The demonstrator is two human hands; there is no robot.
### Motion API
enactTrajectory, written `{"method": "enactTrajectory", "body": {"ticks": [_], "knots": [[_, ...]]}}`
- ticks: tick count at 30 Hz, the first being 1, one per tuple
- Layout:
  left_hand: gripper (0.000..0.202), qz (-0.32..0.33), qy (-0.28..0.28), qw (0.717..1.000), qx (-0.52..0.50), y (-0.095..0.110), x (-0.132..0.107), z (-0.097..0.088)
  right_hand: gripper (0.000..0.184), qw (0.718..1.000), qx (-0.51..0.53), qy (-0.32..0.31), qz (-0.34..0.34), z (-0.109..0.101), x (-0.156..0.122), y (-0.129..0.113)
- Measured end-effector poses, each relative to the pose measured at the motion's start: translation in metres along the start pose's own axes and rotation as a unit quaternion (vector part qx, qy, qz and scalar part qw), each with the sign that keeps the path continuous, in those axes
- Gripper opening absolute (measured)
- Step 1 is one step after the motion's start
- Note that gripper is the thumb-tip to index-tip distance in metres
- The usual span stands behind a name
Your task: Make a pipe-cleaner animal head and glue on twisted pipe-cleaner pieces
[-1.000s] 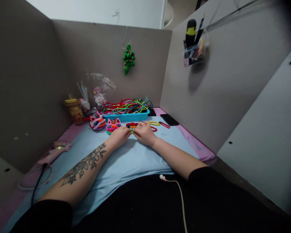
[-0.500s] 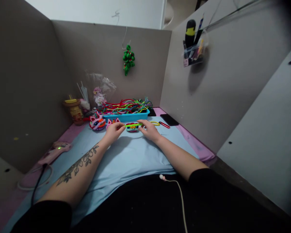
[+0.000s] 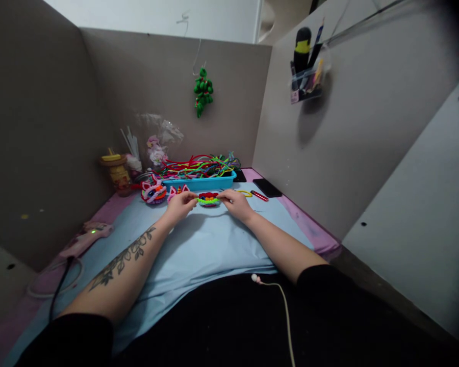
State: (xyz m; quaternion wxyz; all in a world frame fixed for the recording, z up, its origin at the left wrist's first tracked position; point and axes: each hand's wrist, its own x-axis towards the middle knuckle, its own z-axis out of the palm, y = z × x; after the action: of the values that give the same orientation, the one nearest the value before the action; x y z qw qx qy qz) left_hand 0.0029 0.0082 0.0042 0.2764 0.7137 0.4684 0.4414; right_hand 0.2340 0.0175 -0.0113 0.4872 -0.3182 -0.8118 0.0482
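A small multicoloured piece of knotted cord, with red, blue and orange parts, is between my two hands near the middle of the table. Across its lower front runs a lime-green ridged cord, stretched from hand to hand. My left hand pinches its left end with thumb and fingertips. On the other side my right hand pinches its right end. Just behind my left hand is a pink-eared cord piece. Farther left lies a rounder pink, orange and purple cord piece.
A blue tray of colourful cords stands behind my hands. At the right are a yellow loop, a red tool and a black phone. To the left are a jar-like cup and a pink glue gun with a cable.
The lime-green cord has come down from the upper edge of the knotted piece to its lower front. My right hand's fingers have closed in toward its end; my left hand has hardly moved.
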Motion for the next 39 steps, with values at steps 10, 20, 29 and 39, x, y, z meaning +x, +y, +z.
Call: {"method": "enactTrajectory", "body": {"ticks": [10, 20, 29, 39], "knots": [[0.028, -0.026, -0.012, 0.999, -0.026, 0.003, 0.0, 0.0, 0.02, 0.999, -0.007, -0.023, -0.038, 0.0, 0.0, 0.001], [0.031, -0.075, -0.01, 0.993, -0.093, 0.003, 0.001, 0.001, 0.02, 1.0, -0.002, -0.022, -0.018, -0.001, 0.0, 0.0], [0.032, -0.108, 0.0, 0.979, -0.173, -0.001, 0.002, -0.001, 0.024, 0.997, -0.031, -0.063, -0.022, -0.001, -0.001, 0.002], [0.024, -0.097, -0.053, 0.976, -0.187, 0.013, -0.006, 0.016, 0.021, 0.991, -0.053, -0.12, -0.015, 0.015, 0.0, -0.015]]}}
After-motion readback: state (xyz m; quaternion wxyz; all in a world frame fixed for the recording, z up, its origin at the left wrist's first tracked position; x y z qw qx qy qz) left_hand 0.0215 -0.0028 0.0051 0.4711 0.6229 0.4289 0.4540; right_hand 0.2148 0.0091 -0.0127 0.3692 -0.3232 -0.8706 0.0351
